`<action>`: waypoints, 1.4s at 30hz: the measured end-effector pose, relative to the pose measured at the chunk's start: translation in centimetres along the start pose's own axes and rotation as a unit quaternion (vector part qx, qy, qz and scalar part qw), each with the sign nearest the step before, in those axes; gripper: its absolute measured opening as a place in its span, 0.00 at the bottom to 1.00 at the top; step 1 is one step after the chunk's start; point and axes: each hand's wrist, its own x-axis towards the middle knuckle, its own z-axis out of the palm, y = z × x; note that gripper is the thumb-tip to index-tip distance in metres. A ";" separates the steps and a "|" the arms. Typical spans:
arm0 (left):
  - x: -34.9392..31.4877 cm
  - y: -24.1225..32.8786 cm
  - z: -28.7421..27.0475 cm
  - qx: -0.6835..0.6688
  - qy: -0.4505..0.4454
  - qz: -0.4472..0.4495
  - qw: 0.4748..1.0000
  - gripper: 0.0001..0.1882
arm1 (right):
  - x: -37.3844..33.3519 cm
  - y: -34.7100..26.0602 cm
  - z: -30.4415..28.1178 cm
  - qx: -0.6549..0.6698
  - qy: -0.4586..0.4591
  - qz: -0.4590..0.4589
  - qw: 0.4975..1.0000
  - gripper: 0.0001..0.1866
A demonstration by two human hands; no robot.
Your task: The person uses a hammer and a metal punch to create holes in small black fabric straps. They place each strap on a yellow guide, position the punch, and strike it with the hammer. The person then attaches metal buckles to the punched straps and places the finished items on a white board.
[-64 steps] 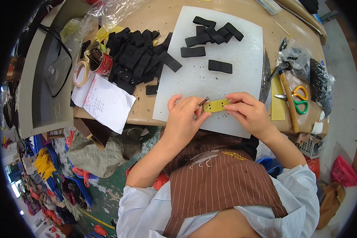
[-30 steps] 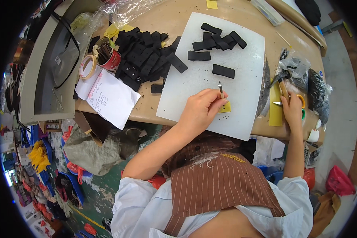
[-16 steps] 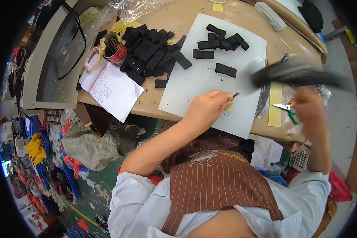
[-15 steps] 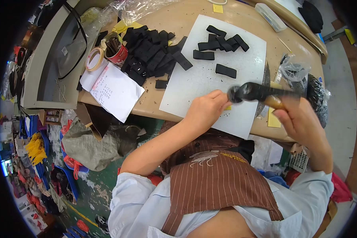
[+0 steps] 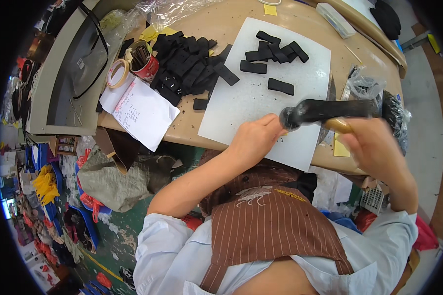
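Observation:
My right hand (image 5: 373,142) is closed round the wooden handle of a hammer (image 5: 332,110) with a black head. The round face of the hammer sits right beside the fingertips of my left hand (image 5: 257,137). Those fingers are pinched together at the near part of a white board (image 5: 221,115); what they hold is hidden by the hammer and the fingers. Just beyond, a single folded black strap piece (image 5: 280,87) lies on the board. Several more black strap pieces (image 5: 279,52) are grouped at its far end.
Left of the board is a heap of black strap pieces (image 5: 189,64). Near it stand a red tin (image 5: 147,70), a tape roll (image 5: 117,73) and an open notebook (image 5: 145,114). Plastic-wrapped black goods (image 5: 394,118) lie at the right; a clear case (image 5: 335,20) lies at the far right.
The hammer and my right hand have shifted slightly, and the hammer head is less blurred now. My left hand stays pinched in nearly the same place.

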 end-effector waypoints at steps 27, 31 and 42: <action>-0.2 -0.8 -2.0 -0.031 0.025 -0.035 0.999 0.06 | -0.8 1.3 0.1 0.058 0.018 -0.007 0.998 0.15; -1.5 -1.0 -2.0 0.031 0.022 -0.088 0.995 0.10 | 2.0 -0.6 0.1 0.087 -0.092 0.087 0.988 0.13; -1.7 -0.4 -2.5 0.047 -0.034 -0.055 0.997 0.08 | 2.3 -0.2 -2.1 0.159 -0.032 0.035 0.986 0.13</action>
